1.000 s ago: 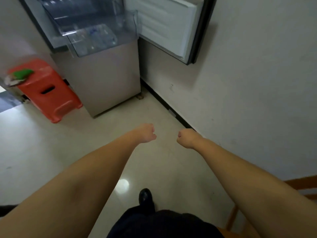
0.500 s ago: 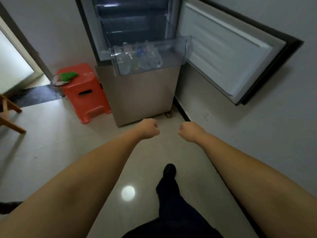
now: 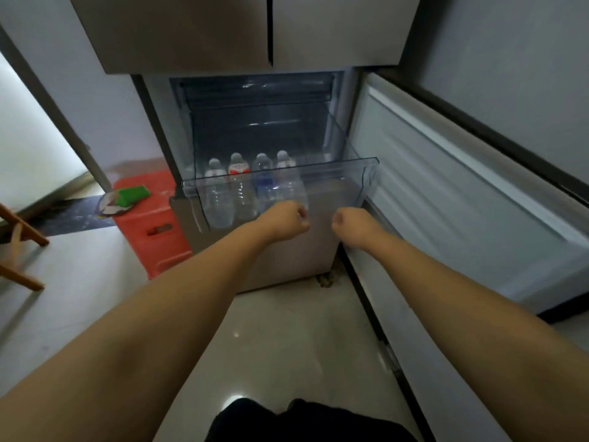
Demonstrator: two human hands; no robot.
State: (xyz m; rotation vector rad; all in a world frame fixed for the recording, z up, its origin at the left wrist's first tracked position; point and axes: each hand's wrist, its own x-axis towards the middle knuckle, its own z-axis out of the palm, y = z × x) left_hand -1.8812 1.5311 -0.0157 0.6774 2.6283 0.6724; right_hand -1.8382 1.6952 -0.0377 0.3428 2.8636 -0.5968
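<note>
**Head view.** A refrigerator (image 3: 287, 256) is shown with its lower compartment door (image 3: 462, 199) swung wide to the right, so that the clear plastic drawer (image 3: 338, 169) can be drawn forward past the cabinet front. Four water bottles (image 3: 242, 193) are stood upright in a row at the left end of the drawer, shoulder to shoulder; the right half of the drawer is seen bare. The upright packing is judged to suit the drawer's depth and to leave each cap reachable from above.

The left hand (image 3: 284, 221) and the right hand (image 3: 353, 225) are held out side by side, near each other but apart, in front of the drawer's front wall and below its rim. The fingers of both are curled into fists, and nothing is gripped in either. Whether the drawer is touched cannot be told. The arms are extended almost straight, which is judged to place the hands for work at the drawer: a push on its front, or a reach over the rim for a bottle.

The upper doors (image 3: 223, 30) are closed. A red stool (image 3: 153, 224), with a green object (image 3: 132, 195) laid on top, is set against the refrigerator's left side on the pale floor (image 3: 287, 330).
</note>
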